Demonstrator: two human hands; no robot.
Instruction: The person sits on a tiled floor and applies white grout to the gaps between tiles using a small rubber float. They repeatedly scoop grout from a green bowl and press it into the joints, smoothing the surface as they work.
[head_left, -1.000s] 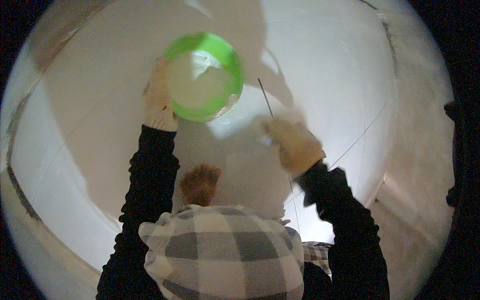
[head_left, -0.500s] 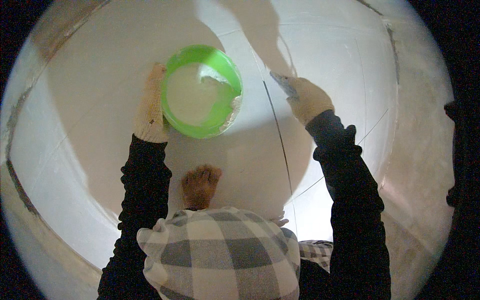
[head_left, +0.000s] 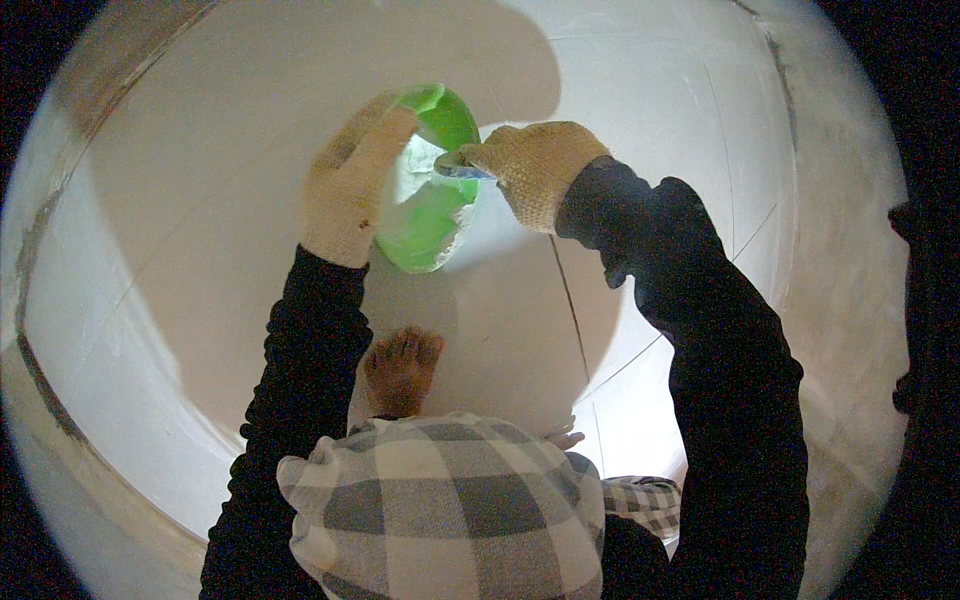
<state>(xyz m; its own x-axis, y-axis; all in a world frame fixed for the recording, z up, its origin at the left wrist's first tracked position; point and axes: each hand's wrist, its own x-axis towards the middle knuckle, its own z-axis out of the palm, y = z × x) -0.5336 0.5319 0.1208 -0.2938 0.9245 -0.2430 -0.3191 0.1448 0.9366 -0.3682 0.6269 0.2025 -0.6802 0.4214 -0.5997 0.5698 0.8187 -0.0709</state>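
A green plastic bucket (head_left: 425, 232) is tipped over toward the right, with its inside facing me. White paste (head_left: 414, 165) lies inside it, and crusted paste clings to its lower right rim. My left hand (head_left: 350, 185), in a knitted cream glove, is closed on the bucket's left side and is slightly blurred. My right hand (head_left: 535, 172), gloved likewise, grips a small grey-blue scraper (head_left: 457, 165). The scraper's tip is at the bucket's mouth, over the right edge; I cannot tell whether it touches the paste. The scraper's handle is hidden in the glove.
Pale floor tiles (head_left: 490, 300) with thin dark joints (head_left: 572, 310) spread around, partly under a large shadow. A bare foot (head_left: 402, 370) stands just below the bucket. Checked cloth (head_left: 440, 500) covers my knees. The floor's edge (head_left: 40, 380) curves along the left.
My right hand has moved left with the scraper to the bucket. My left hand has shifted right and tipped the bucket, which faced upward before.
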